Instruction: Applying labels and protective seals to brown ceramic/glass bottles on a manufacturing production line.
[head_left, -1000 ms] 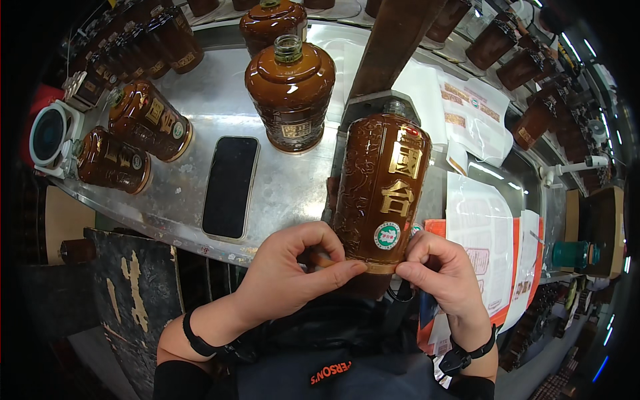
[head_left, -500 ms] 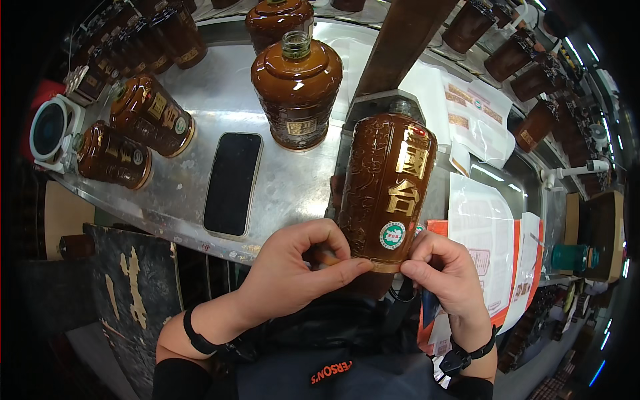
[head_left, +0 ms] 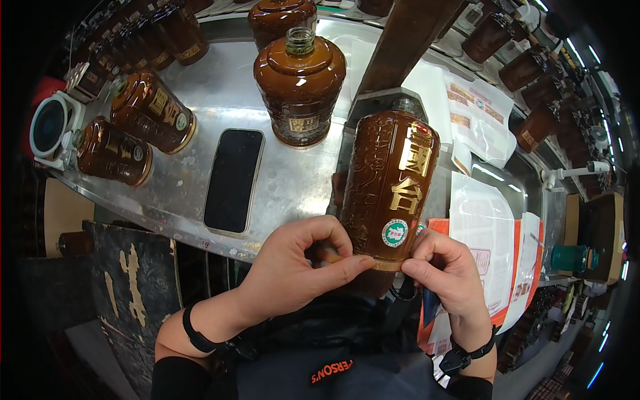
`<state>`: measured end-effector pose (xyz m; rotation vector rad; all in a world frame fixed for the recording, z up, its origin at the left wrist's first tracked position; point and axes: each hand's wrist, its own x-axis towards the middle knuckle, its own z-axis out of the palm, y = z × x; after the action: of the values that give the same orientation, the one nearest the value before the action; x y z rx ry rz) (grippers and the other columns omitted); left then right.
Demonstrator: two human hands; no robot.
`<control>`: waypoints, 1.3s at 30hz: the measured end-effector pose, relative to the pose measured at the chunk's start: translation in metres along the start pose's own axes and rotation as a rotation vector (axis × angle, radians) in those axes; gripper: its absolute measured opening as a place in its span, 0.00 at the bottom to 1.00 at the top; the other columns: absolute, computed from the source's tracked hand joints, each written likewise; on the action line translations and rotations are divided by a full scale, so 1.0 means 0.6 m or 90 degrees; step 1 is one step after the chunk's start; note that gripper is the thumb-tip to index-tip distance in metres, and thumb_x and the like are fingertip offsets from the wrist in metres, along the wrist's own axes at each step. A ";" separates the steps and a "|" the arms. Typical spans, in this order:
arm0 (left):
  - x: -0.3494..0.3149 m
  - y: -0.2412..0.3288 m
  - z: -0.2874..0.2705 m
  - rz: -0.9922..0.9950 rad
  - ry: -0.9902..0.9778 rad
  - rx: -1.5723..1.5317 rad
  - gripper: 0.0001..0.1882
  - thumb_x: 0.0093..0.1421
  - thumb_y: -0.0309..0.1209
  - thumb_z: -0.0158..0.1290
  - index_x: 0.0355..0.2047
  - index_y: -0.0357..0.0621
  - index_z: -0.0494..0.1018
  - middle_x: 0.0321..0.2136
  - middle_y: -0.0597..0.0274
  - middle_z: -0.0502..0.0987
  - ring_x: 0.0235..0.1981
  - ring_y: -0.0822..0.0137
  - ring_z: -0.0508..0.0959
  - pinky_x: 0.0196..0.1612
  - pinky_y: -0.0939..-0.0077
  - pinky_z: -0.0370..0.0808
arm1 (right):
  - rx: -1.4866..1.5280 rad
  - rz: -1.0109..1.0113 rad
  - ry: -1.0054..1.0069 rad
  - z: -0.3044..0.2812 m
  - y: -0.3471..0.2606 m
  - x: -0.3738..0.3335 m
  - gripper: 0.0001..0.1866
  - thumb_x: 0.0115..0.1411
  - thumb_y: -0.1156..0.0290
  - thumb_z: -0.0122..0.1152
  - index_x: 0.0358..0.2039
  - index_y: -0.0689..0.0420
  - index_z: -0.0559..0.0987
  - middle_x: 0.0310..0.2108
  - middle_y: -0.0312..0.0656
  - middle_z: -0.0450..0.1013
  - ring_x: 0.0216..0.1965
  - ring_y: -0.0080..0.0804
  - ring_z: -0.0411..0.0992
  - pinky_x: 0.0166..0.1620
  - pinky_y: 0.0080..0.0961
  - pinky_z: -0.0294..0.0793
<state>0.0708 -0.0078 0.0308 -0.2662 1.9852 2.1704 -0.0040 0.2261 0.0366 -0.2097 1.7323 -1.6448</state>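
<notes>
A large brown glass bottle (head_left: 380,180) with raised gold characters and a round green-and-white sticker lies tilted in front of me, its base toward my body. Around its base end runs a narrow gold strip (head_left: 385,265). My left hand (head_left: 303,257) is closed, thumb pressed on the strip at the left side of the base, fingers curled behind. At the right side of the base, my right hand (head_left: 443,270) pinches the strip between thumb and forefinger. The underside of the base and the strip's ends are hidden.
A black phone (head_left: 233,180) lies on the metal table, with a brown bottle (head_left: 300,93) upright beyond it. Two smaller bottles (head_left: 153,110) lie at the left near a white round device (head_left: 50,127). Sticker sheets (head_left: 483,233) lie right. More bottles (head_left: 490,40) line the back right.
Both hands keep their grip at the bottle's base, almost unmoved. The view has shifted slightly, and bottles in the row at the back right have changed position.
</notes>
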 end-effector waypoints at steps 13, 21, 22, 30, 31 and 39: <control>-0.001 -0.005 -0.005 -0.004 0.002 0.014 0.12 0.56 0.28 0.65 0.24 0.43 0.71 0.21 0.74 0.72 0.23 0.85 0.68 0.26 0.87 0.62 | -0.025 0.010 0.010 0.007 -0.012 0.000 0.08 0.60 0.76 0.65 0.26 0.57 0.74 0.22 0.28 0.70 0.24 0.11 0.64 0.30 0.12 0.60; -0.001 -0.029 -0.031 -0.040 0.003 -0.010 0.12 0.56 0.29 0.65 0.29 0.44 0.70 0.23 0.77 0.71 0.24 0.87 0.67 0.26 0.88 0.62 | -0.036 0.037 0.018 0.006 -0.013 0.000 0.08 0.59 0.76 0.66 0.26 0.57 0.75 0.22 0.25 0.68 0.24 0.10 0.62 0.29 0.12 0.58; 0.000 -0.035 -0.033 -0.047 -0.004 -0.028 0.11 0.57 0.29 0.64 0.30 0.44 0.71 0.24 0.77 0.71 0.24 0.87 0.67 0.26 0.89 0.62 | -0.038 0.043 0.021 0.005 -0.014 0.000 0.08 0.59 0.76 0.66 0.26 0.57 0.74 0.23 0.25 0.68 0.24 0.10 0.61 0.29 0.12 0.58; -0.002 -0.058 -0.049 -0.120 0.021 -0.118 0.10 0.59 0.29 0.62 0.37 0.42 0.72 0.29 0.73 0.73 0.26 0.86 0.69 0.29 0.90 0.66 | -0.070 0.038 0.016 0.003 -0.021 0.001 0.09 0.58 0.77 0.66 0.26 0.56 0.73 0.25 0.26 0.68 0.26 0.11 0.62 0.31 0.12 0.59; -0.004 -0.066 -0.047 -0.013 0.097 -0.032 0.10 0.59 0.28 0.61 0.38 0.42 0.73 0.29 0.71 0.74 0.27 0.84 0.70 0.30 0.88 0.67 | -0.072 0.045 0.022 0.002 -0.020 0.001 0.09 0.58 0.77 0.66 0.26 0.56 0.73 0.26 0.26 0.68 0.26 0.11 0.62 0.31 0.12 0.60; -0.060 -0.061 0.020 0.739 0.036 0.719 0.19 0.62 0.32 0.44 0.48 0.38 0.77 0.50 0.57 0.77 0.57 0.63 0.73 0.62 0.72 0.67 | -0.067 0.056 0.053 0.005 -0.018 -0.001 0.06 0.59 0.77 0.64 0.29 0.59 0.74 0.30 0.31 0.72 0.29 0.16 0.69 0.33 0.14 0.68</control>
<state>0.1147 0.0069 0.0059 1.2208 3.4182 0.8278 -0.0053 0.2221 0.0473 -0.1136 1.8655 -1.5201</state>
